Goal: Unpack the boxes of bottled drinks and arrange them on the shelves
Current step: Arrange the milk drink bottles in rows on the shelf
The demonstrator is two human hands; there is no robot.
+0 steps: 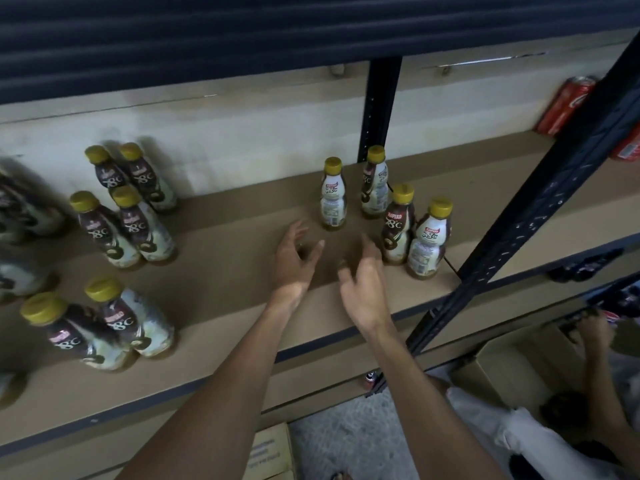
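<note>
Fingers (313,250) of the left hand (294,263) and fingers (367,244) of the right hand (363,289) are loosely spread and relaxed, grasping nothing. Both hands hover just above the shelf board (225,306), right of its middle and near the front edge. Just beyond the fingertips stand four bottles (398,226), upright and yellow-capped, in a staggered group running from mid-depth towards the front right corner, beside the black upright (536,209); their labels face different ways. Paired bottles (138,226) occupy the left half, from near the back edge to the front edge. Judged step: squaring up the right-hand group, or going for more stock. To do it well, slide each bottle by its body rather than its cap, close the gaps, align the rows with the front edge, turn labels forward, and keep the outermost bottle back from the corner. A cardboard box (502,372) lies below the shelf's right end.
</note>
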